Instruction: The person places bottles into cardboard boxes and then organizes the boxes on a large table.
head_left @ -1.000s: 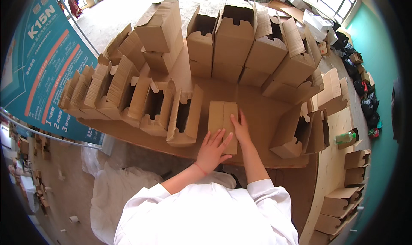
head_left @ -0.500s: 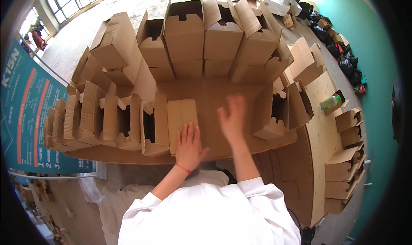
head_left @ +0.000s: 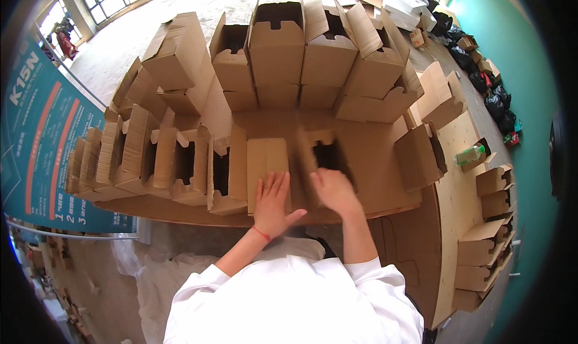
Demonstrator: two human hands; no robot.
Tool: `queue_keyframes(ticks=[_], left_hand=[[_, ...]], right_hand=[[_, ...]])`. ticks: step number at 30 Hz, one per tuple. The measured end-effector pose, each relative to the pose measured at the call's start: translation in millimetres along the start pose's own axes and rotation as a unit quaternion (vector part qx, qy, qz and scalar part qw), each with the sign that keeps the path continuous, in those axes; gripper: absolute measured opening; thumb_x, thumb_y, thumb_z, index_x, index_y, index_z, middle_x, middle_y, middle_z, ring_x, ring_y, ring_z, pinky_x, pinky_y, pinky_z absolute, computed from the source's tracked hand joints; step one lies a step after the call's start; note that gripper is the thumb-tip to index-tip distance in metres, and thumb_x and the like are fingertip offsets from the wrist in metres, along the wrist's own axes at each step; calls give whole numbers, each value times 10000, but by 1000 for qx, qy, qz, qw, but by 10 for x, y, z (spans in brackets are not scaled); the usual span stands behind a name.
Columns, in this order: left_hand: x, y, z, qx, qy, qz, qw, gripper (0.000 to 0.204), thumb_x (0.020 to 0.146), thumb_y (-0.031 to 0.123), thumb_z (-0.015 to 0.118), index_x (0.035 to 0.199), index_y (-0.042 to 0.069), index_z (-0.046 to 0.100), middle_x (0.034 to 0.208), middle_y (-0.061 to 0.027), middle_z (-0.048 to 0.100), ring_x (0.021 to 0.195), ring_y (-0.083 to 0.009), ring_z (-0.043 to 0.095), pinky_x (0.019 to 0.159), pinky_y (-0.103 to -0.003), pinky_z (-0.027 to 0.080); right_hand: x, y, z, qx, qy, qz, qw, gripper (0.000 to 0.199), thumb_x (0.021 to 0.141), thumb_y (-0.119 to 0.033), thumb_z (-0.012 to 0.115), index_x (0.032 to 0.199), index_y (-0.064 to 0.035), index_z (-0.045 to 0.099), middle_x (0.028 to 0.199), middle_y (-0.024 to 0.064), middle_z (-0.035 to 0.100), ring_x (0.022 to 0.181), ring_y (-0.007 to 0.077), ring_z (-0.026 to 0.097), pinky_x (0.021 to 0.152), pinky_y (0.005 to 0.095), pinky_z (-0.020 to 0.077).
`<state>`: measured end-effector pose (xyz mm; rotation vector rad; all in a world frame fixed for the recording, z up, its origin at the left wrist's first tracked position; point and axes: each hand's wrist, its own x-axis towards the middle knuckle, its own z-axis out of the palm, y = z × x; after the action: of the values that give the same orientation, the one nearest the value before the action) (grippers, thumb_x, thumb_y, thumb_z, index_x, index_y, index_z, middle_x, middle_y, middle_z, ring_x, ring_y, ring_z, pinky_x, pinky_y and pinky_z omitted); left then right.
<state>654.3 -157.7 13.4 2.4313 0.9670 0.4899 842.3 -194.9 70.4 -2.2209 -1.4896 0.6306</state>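
Flat and unclenched, the left hand [head_left: 272, 202] presses on the folded cardboard box [head_left: 267, 166] at the table's [head_left: 385, 163] near edge; the right hand [head_left: 332, 190], half a second ago lifted clear, now grips an upright box [head_left: 319, 157] pulled alongside, next for handling

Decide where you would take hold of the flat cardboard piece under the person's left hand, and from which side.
Grip the flat cardboard piece by its near edge, coming from the person's side. It lies flat on the table, the left hand already covers its near end, and a standing box crowds its left side.
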Motion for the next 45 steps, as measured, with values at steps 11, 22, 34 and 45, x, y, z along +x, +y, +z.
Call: queue_keyframes(ticks=[11, 22, 34, 45], left_hand=[[26, 64, 37, -58, 94, 5, 994, 552, 816, 140, 612, 1359, 125, 512, 1485, -234, 323, 1370, -349, 345, 1124, -588, 183], [108, 57, 217, 46, 21, 32, 998, 413, 862, 329, 632, 1228, 139, 629, 1517, -141, 324, 1404, -307, 307, 1129, -579, 191], [136, 45, 122, 103, -93, 63, 988, 556, 760, 627, 633, 1114, 200, 669, 1570, -153, 207, 1459, -387, 98, 1081, -718, 52], [149, 92, 51, 64, -93, 80, 990, 336, 764, 491, 701, 868, 172, 687, 1541, -109, 292, 1451, -339, 167, 1075, -727, 86]], right_hand=[[-210, -203, 19, -16, -114, -98, 988, 321, 955, -252, 484, 869, 6, 654, 803, 226, 645, 761, 404, 618, 705, 455, 489], [-189, -56, -45, -151, -241, -145, 948, 251, 893, -197, 534, 794, -13, 673, 767, 215, 651, 781, 391, 636, 734, 467, 510], [762, 641, 20, -281, 17, -133, 950, 783, 778, -188, 748, 1448, -82, 356, 1514, 134, 323, 1389, 323, 320, 1143, 454, 281], [850, 980, 185, -47, 145, -213, 965, 524, 796, -103, 685, 1296, -75, 529, 1326, 162, 516, 1225, 375, 471, 1032, 472, 381]])
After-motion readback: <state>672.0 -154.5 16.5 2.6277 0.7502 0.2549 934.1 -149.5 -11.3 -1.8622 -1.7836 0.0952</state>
